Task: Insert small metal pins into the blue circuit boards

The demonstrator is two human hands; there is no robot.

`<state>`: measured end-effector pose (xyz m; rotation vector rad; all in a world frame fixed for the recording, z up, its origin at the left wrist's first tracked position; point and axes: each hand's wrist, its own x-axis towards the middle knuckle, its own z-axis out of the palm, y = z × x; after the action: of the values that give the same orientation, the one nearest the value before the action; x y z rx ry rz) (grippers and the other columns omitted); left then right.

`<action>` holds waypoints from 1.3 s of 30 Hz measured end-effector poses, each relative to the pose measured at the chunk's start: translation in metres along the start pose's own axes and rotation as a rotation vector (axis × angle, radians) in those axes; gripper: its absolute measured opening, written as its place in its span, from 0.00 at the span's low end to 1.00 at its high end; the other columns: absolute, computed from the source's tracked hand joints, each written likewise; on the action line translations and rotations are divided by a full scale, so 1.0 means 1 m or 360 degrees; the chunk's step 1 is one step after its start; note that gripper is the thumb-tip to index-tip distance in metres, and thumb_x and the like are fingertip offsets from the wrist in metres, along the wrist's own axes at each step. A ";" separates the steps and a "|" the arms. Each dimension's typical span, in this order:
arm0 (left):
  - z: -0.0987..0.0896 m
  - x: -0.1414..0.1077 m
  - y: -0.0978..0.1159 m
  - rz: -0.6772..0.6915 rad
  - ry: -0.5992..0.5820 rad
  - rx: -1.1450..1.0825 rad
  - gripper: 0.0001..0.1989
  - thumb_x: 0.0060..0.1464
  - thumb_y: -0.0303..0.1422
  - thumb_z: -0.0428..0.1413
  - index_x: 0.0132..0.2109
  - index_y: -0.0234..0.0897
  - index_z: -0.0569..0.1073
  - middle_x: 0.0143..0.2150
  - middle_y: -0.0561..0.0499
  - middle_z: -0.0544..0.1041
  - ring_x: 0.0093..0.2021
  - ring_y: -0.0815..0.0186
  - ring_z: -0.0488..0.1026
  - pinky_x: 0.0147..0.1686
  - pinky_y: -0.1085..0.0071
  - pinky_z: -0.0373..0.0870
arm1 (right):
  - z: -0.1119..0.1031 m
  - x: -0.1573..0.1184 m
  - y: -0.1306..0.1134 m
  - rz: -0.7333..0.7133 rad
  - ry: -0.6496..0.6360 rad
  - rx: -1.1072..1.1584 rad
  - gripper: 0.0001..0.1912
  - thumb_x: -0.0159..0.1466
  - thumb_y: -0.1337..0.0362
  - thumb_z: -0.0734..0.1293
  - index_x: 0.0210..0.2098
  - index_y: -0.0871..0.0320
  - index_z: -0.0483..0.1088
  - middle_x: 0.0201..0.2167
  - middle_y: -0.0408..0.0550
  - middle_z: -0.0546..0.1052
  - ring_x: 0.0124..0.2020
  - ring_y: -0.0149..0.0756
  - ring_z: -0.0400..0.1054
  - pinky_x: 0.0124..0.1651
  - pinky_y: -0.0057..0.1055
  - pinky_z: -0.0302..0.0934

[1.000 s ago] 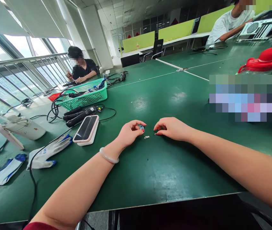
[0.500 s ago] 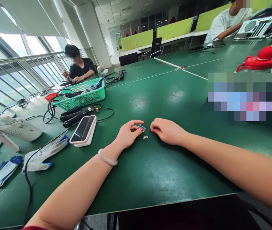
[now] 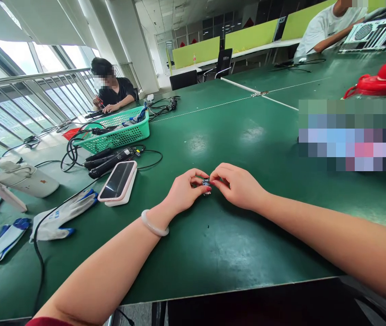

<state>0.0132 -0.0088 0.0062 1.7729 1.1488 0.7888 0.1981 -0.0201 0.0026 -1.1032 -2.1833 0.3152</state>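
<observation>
Over the green table, my left hand point(image 3: 189, 189) pinches a small blue-and-white piece point(image 3: 206, 182) that looks like a little circuit board, between thumb and fingers. My right hand point(image 3: 234, 182) is closed, thumb against forefinger, with its fingertips at the right edge of the same piece. Both hands' fingertips nearly meet, so most of the piece is covered. Just below it a tiny whitish part point(image 3: 207, 194) shows on the tabletop, partly hidden by my left thumb.
To the left are a phone point(image 3: 120, 181) on a white box, a black tool with a cable point(image 3: 111, 164), a green basket point(image 3: 118, 138), gloves point(image 3: 60, 217) and a white device point(image 3: 26, 179). A red-lidded container point(image 3: 373, 85) stands right. Two people sit across the table point(image 3: 247, 253).
My right hand has moved left, bringing its fingertips to the small board. My left hand has shifted slightly right with the board, above the tiny part on the table.
</observation>
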 end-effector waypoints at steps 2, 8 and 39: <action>0.000 0.000 0.001 0.0004 -0.0008 -0.0007 0.14 0.44 0.32 0.62 0.40 0.36 0.70 0.30 0.54 0.77 0.29 0.71 0.73 0.33 0.73 0.67 | -0.001 0.000 -0.001 -0.0005 -0.0036 -0.0016 0.08 0.64 0.66 0.59 0.33 0.57 0.70 0.34 0.48 0.73 0.32 0.32 0.66 0.37 0.29 0.59; -0.002 -0.001 0.001 0.0036 0.0052 0.0054 0.13 0.45 0.31 0.61 0.40 0.36 0.70 0.30 0.53 0.77 0.30 0.70 0.73 0.34 0.72 0.67 | -0.002 0.000 0.003 0.0008 -0.0030 0.0002 0.09 0.64 0.67 0.60 0.35 0.57 0.72 0.35 0.47 0.74 0.35 0.32 0.67 0.39 0.29 0.59; -0.004 0.000 -0.003 -0.0054 0.0208 0.0313 0.11 0.44 0.30 0.62 0.37 0.38 0.71 0.31 0.53 0.76 0.33 0.68 0.73 0.37 0.70 0.68 | -0.002 0.005 0.009 0.0451 -0.0314 0.0094 0.06 0.55 0.65 0.67 0.23 0.55 0.76 0.26 0.42 0.76 0.30 0.32 0.68 0.33 0.28 0.58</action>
<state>0.0085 -0.0065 0.0054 1.8790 1.3796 0.8039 0.2027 -0.0112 0.0019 -1.4012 -2.1678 0.6330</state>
